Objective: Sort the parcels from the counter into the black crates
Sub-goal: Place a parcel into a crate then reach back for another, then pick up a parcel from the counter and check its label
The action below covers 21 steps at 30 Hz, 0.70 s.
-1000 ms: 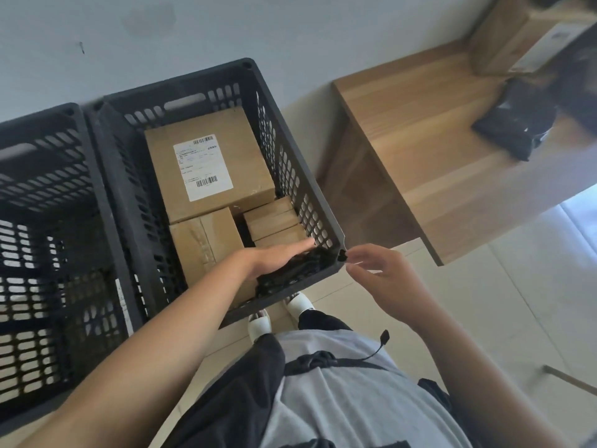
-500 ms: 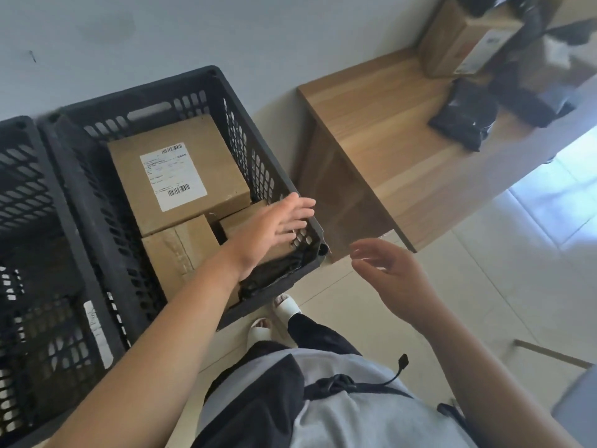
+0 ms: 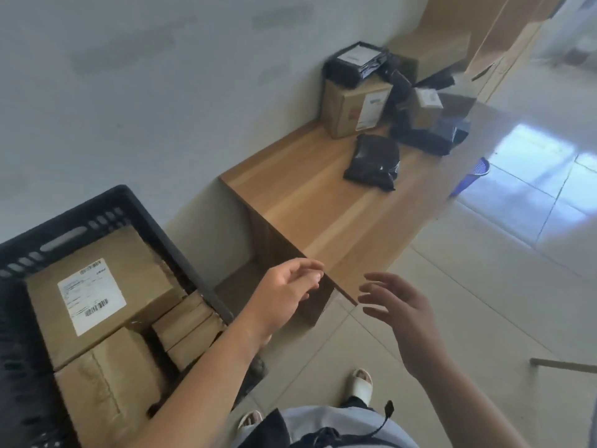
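Head view: both hands hang empty in the air by the near corner of the long light wooden counter [image 3: 326, 202], the left hand [image 3: 284, 294] with fingers loosely bent, the right hand [image 3: 400, 310] with fingers spread. On the counter's far end lie black plastic mailer bags [image 3: 373, 161] and a tall brown cardboard box [image 3: 353, 106]. Left of the counter, the black slotted plastic crate [image 3: 181, 253] holds labelled brown cardboard parcels [image 3: 106, 291].
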### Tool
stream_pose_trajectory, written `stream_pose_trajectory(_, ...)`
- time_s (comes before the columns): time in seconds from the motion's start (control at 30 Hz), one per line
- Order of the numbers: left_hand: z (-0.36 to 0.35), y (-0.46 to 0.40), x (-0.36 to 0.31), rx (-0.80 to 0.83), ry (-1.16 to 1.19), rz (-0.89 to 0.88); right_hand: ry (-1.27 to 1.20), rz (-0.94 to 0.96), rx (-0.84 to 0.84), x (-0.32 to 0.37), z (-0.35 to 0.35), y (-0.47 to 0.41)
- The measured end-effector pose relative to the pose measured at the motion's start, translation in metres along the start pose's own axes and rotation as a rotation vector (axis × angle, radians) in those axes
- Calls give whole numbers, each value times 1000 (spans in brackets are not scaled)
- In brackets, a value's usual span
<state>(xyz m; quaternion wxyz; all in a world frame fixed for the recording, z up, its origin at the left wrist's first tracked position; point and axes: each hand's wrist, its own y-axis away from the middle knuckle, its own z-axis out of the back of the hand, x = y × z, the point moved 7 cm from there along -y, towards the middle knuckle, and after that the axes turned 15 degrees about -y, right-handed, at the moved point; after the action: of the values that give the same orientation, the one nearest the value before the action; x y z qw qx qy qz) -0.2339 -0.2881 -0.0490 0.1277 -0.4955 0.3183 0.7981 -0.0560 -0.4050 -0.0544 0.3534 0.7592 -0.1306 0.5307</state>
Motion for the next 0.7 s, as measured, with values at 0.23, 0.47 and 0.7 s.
stream_pose_trajectory(0.23,-114,-67,-53,62,-87,44,-102,32,-19,55,109,-68)
stream_pose_trajectory(0.47,-187,-120,-83,90,-116,114,-163,-16,-102,78,197,-119)
stream_pose_trajectory(0.7,-210,-202,-119,44,-177,129,-229,-30,-144,102,240,-179)
